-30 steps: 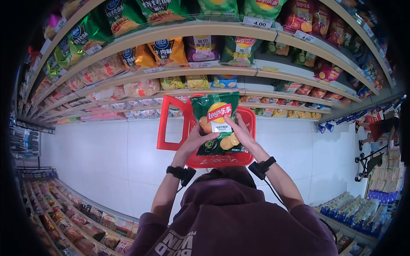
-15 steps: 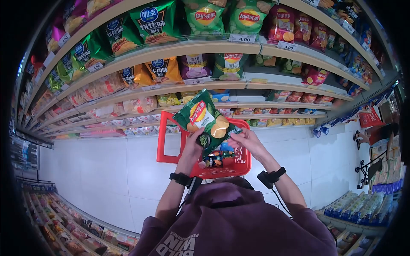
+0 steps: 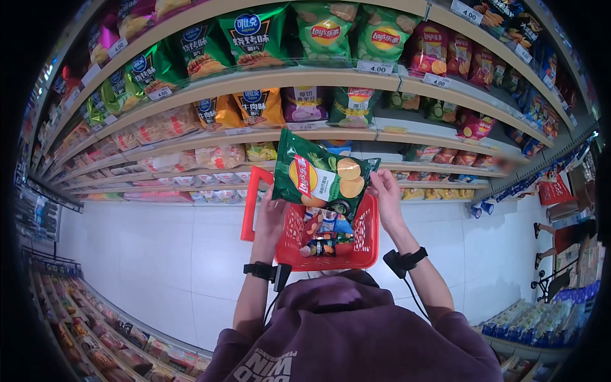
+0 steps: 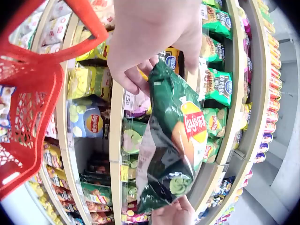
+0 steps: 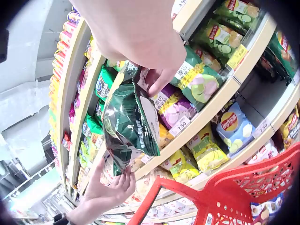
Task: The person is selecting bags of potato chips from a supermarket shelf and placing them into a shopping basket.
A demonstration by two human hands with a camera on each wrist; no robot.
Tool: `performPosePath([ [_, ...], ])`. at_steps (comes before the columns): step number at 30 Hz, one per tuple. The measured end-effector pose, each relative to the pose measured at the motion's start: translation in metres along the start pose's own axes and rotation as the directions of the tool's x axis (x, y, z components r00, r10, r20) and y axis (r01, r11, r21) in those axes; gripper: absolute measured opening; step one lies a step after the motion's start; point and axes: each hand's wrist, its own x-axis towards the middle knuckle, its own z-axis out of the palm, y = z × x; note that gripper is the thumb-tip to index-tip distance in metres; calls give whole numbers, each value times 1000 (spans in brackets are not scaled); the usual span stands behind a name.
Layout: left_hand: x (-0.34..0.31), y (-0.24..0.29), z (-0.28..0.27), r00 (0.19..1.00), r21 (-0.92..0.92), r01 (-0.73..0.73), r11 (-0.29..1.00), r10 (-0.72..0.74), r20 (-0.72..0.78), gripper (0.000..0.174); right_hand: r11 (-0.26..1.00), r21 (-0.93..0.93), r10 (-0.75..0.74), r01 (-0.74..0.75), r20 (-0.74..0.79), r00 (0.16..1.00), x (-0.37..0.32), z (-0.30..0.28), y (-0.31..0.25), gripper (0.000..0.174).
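Observation:
A green Lay's potato chip bag (image 3: 324, 178) hangs between my two hands above a red shopping basket (image 3: 366, 254), its printed front facing up and the lettering turned sideways. My left hand (image 3: 270, 219) grips the left end, with its fingers partly hidden behind the bag. At the other end my right hand (image 3: 388, 197) pinches the corner between thumb and fingers. In the right wrist view the crimped seam of the chip bag (image 5: 131, 119) runs down from my right hand, and my left hand (image 5: 105, 190) holds the opposite end. Several small snack packs (image 3: 328, 232) lie in the basket.
Shelves (image 3: 235, 86) of chip bags and price tags curve across the front. The basket's red handle (image 3: 254, 204) stands up at the left. More goods shelves (image 3: 108, 318) run along the lower left. At the far right, a person's legs (image 3: 566, 239) show near a cart.
The chip bag has swung round from upright to lying sideways. My right hand let go of its front and has taken the right corner; my left hand shifted along the bag, uncovering the basket's contents.

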Motion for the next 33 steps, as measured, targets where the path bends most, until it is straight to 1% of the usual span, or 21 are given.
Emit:
performPosePath([
  [1,-2,8,2,999,97,-41,994,44,-25,43,999,-27,-19,19,9,1000,3,-2,-5,10],
  [3,-3,21,7,995,306,-93,948,77,65,40,995,-89,-50,55,49,998,5,-3,-14,12],
  [5,-2,31,14,986,498,-155,853,99,136,37,986,-147,-62,78,109,992,5,-4,-21,13],
  [8,5,36,22,980,575,-193,795,189,68,29,973,-213,-55,94,185,981,6,-6,-23,11],
  [9,8,37,22,974,598,-204,775,221,45,27,966,-230,-81,121,174,981,7,-4,-23,13],
  [11,13,37,27,955,553,-280,785,286,79,21,949,-266,-132,168,149,980,5,0,-22,17],
  [12,14,36,28,944,530,-316,787,315,94,18,926,-322,-162,198,136,977,5,-2,-22,17],
  [15,9,36,38,927,543,-360,759,358,113,14,839,-475,-255,266,88,963,3,-6,-22,18],
  [17,7,35,40,935,548,-339,765,338,106,13,775,-559,-328,295,43,944,-4,-3,-34,19],
  [18,6,34,41,938,549,-330,768,330,102,13,742,-571,-398,351,45,916,-6,-1,-40,17],
  [20,12,23,35,946,460,-319,829,304,109,12,665,-594,-528,453,55,848,-10,4,-53,14],
  [21,15,18,31,950,414,-312,855,292,112,12,604,-613,-592,509,82,801,-12,9,-62,12],
  [23,7,11,49,958,289,-285,914,272,86,11,469,-641,-705,607,143,695,-15,17,-81,9],
  [24,4,10,59,963,225,-269,936,259,76,11,411,-659,-750,631,150,645,-14,19,-86,5],
  [27,4,10,75,948,164,-317,934,306,88,12,476,-710,-716,519,29,697,-7,17,-89,7],
  [28,7,11,74,933,237,-361,902,349,91,13,516,-692,-698,505,3,716,-6,18,-88,8],
  [30,13,13,68,896,382,-437,814,433,101,14,523,-701,-688,485,-12,725,-4,13,-81,10],
  [33,-4,32,88,874,533,-457,712,469,123,17,572,-701,-640,426,-56,766,-4,4,-72,13],
])
